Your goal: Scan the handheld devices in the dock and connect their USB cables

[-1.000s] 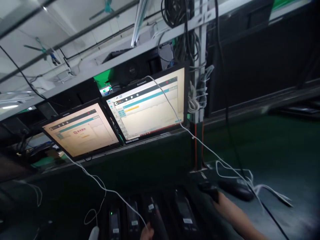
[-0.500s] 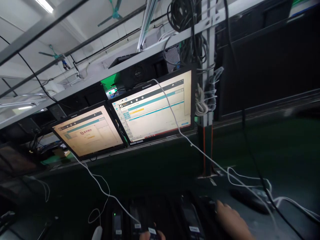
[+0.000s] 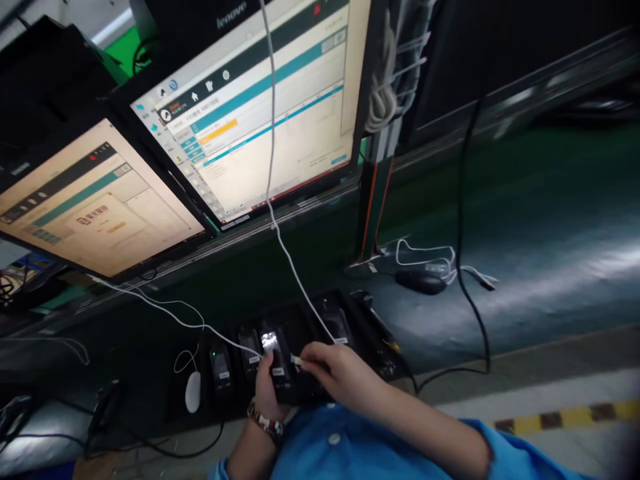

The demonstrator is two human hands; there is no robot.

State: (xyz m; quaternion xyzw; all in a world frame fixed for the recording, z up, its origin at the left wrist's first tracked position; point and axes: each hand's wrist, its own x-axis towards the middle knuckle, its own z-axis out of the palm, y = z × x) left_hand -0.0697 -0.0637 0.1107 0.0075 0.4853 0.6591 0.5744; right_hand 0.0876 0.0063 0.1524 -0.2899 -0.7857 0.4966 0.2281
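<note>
A black tray (image 3: pixel 350 303) on the dark bench holds several black phones in a row. My left hand (image 3: pixel 266 393), with a beaded bracelet at the wrist, is closed round the middle phone (image 3: pixel 274 353), whose screen catches light. My right hand (image 3: pixel 340 375) pinches the plug (image 3: pixel 297 361) of a white cable (image 3: pixel 280 247) right beside that phone's lower end. The cable runs up across the right monitor. A second white cable (image 3: pixel 165 310) reaches the phones from the left.
Two lit monitors, the left (image 3: pixel 90 207) and the right (image 3: pixel 260 120), lean over the bench. A white mouse (image 3: pixel 193 392) lies left of the tray, a black mouse (image 3: pixel 421 281) with cables to the right. Yellow-black tape (image 3: pixel 560 420) marks the bench's near edge.
The view has dropped and moved closer to the bench. My left hand has taken hold of the middle phone. My right hand moved left from the tray's right end to the cable plug.
</note>
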